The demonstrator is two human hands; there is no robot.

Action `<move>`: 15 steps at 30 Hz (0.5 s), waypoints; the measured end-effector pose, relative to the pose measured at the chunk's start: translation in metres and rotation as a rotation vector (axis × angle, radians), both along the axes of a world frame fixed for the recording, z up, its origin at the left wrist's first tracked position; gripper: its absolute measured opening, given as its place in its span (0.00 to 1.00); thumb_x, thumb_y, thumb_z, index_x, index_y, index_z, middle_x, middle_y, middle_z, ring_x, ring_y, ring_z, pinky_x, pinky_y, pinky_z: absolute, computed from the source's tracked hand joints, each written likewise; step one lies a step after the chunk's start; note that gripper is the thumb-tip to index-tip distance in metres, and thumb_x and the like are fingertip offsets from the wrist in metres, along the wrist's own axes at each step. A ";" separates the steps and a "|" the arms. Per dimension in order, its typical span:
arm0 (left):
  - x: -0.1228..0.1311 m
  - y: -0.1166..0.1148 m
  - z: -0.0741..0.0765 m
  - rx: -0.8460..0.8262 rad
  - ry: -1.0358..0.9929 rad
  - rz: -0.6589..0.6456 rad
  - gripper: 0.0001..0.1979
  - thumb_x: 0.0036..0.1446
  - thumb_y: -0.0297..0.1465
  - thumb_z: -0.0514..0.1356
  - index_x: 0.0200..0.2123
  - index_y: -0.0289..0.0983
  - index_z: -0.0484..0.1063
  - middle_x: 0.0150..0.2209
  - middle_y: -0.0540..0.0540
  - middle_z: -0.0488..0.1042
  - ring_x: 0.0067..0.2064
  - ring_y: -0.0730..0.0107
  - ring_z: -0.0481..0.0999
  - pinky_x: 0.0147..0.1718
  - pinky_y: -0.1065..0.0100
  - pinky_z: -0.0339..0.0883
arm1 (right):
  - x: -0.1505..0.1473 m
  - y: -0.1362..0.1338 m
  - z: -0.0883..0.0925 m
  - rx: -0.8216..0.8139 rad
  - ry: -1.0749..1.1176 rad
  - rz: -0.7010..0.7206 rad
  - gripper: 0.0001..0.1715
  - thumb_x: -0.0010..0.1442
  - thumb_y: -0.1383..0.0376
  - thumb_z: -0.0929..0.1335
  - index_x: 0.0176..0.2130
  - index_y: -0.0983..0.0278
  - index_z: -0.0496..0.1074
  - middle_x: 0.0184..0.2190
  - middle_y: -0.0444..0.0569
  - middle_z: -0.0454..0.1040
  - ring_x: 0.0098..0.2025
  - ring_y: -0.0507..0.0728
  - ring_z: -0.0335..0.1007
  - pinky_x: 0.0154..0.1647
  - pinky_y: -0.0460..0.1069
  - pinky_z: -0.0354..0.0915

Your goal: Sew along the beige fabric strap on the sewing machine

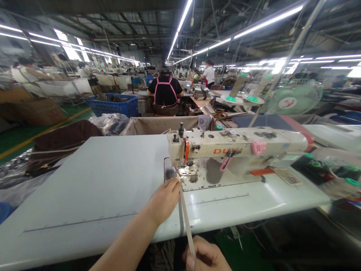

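A narrow beige strip [185, 212] runs from under the needle area of the sewing machine [239, 146] down past the table's front edge. My left hand [167, 196] lies on the table just in front of the presser foot, its fingers closed on the strip's upper part. Below the table edge, my right hand [207, 256] pinches the strip's lower part between thumb and fingers. The strip is drawn straight between both hands. My left fingertips partly hide its end near the needle.
The white table [118, 177] has a printed ruler line along its front. A brown bag [64, 145] lies at left, a blue basket [113, 105] behind. A green fan [296, 98] and thread cones [237, 88] stand at right. A person [166, 92] sits ahead.
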State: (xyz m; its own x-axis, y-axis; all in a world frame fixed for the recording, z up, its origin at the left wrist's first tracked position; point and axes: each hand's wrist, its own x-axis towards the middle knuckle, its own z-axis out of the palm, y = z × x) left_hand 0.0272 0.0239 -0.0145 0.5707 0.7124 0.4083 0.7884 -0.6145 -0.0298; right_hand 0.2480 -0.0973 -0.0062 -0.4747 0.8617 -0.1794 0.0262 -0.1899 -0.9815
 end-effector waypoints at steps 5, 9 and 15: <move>0.000 0.000 0.001 0.006 0.010 0.001 0.13 0.72 0.24 0.55 0.56 0.32 0.71 0.56 0.38 0.77 0.62 0.53 0.75 0.69 0.54 0.67 | -0.005 0.006 -0.012 0.051 -0.087 -0.108 0.35 0.57 0.34 0.76 0.36 0.63 0.83 0.32 0.48 0.75 0.36 0.58 0.67 0.42 0.52 0.63; 0.000 0.000 0.001 0.025 0.007 -0.008 0.12 0.71 0.23 0.56 0.55 0.33 0.71 0.55 0.38 0.78 0.62 0.53 0.76 0.69 0.54 0.68 | -0.009 0.005 -0.015 -0.161 0.075 -0.111 0.40 0.51 0.33 0.79 0.45 0.62 0.82 0.32 0.48 0.79 0.35 0.56 0.70 0.42 0.51 0.65; 0.001 0.000 0.003 0.024 -0.014 0.007 0.12 0.71 0.24 0.55 0.55 0.34 0.70 0.56 0.39 0.77 0.62 0.52 0.76 0.67 0.54 0.70 | -0.009 0.003 -0.003 -0.238 0.112 -0.077 0.35 0.55 0.35 0.78 0.38 0.63 0.82 0.29 0.47 0.80 0.31 0.53 0.70 0.38 0.48 0.65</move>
